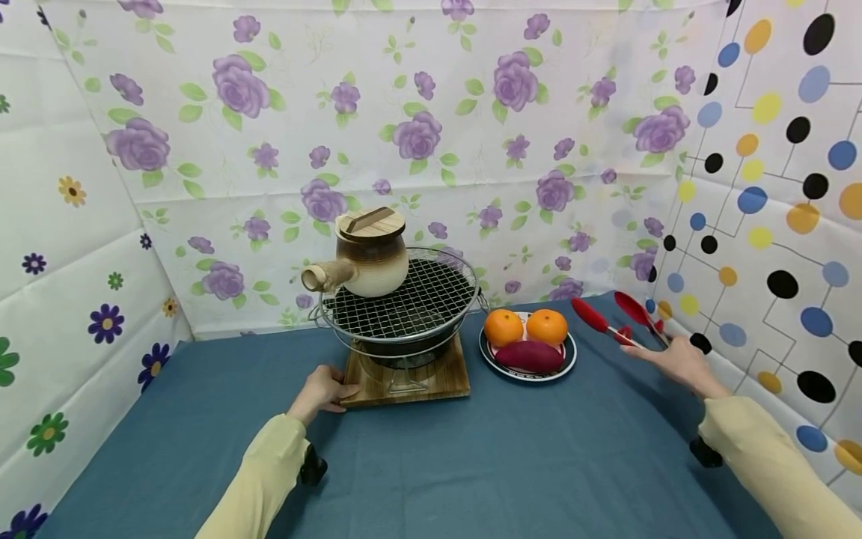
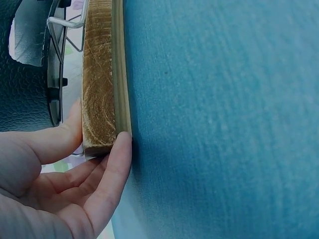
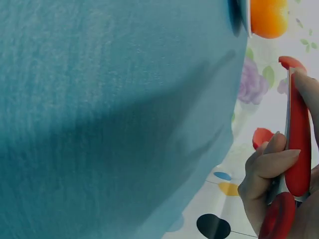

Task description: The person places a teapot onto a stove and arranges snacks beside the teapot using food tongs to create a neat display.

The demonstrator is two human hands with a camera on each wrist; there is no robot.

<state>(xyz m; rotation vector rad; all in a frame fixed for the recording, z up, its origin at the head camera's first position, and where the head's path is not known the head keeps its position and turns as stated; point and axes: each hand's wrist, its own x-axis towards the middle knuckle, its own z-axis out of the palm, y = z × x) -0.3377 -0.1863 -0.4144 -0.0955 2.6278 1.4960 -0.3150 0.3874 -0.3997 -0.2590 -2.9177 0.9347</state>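
A small round grill (image 1: 399, 311) with a wire mesh stands on a wooden board (image 1: 441, 382) on the blue cloth. A clay pot (image 1: 369, 256) with a wooden lid and side spout sits on the mesh. My left hand (image 1: 322, 391) holds the board's near left corner (image 2: 102, 129), thumb on top and fingers (image 2: 115, 169) at the edge. My right hand (image 1: 676, 361) grips red tongs (image 1: 609, 318) by the handle (image 3: 298, 149), their tips apart and raised to the right of a plate (image 1: 569, 363). The plate carries two oranges (image 1: 525, 327) and a purple sweet potato (image 1: 530, 356).
Flowered sheets form walls at the back and left, and a dotted sheet (image 1: 774, 187) closes the right side close to the tongs. The blue tablecloth (image 1: 471, 464) stretches toward me between my two yellow sleeves.
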